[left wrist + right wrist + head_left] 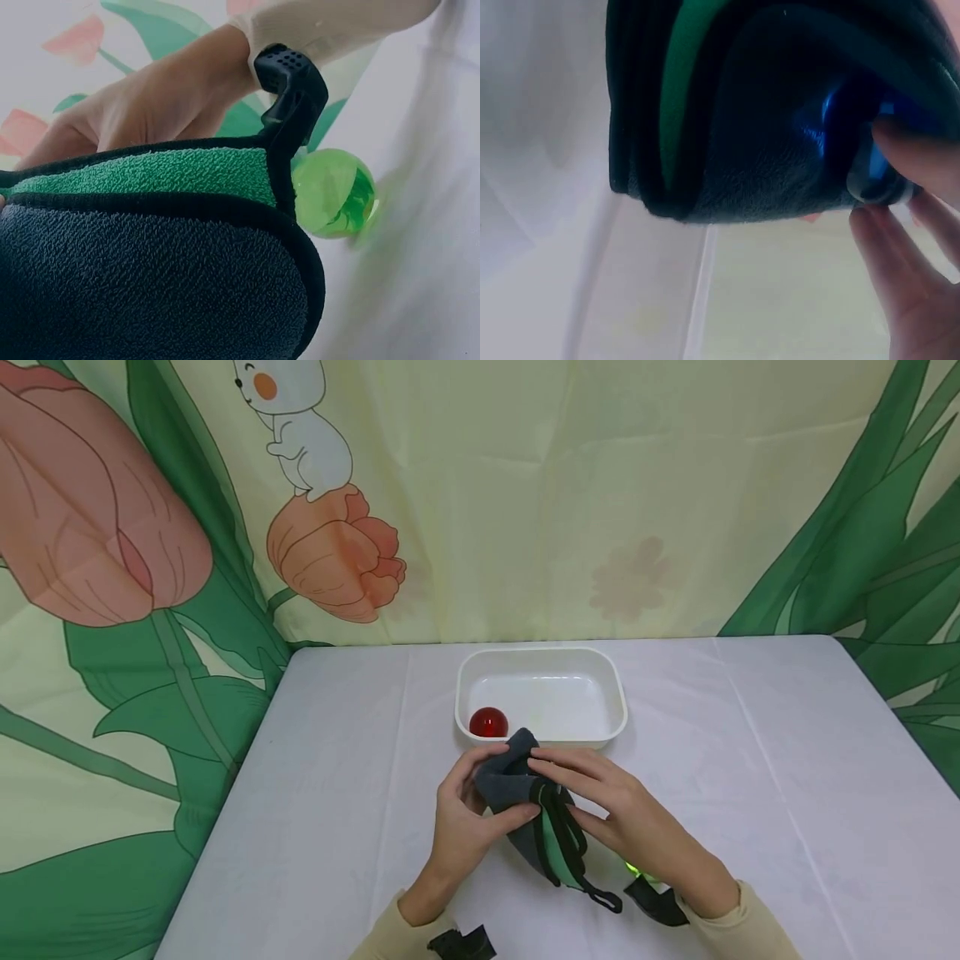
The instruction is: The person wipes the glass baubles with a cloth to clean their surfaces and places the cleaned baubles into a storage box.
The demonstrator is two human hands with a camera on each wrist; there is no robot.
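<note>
Both hands hold a folded towel (517,789), dark blue-grey on one face and green on the other, with black trim and a hanging loop. My left hand (468,827) grips its left side, thumb across the near face. On the right side, my right hand (622,802) has its fingers against the upper folds. Inside the towel's fold, a glossy blue rounded object (832,127) shows in the right wrist view, mostly covered, with a hand's thumb beside it. The left wrist view shows the towel's green lining (180,176) between black edges.
A white tray (540,741) stands just beyond the hands, with a red ball (488,722) in its near left corner. A clear green ball (334,193) lies on the white-covered table (750,793), mostly hidden behind the right wrist in the head view. Behind hangs a floral curtain (510,510).
</note>
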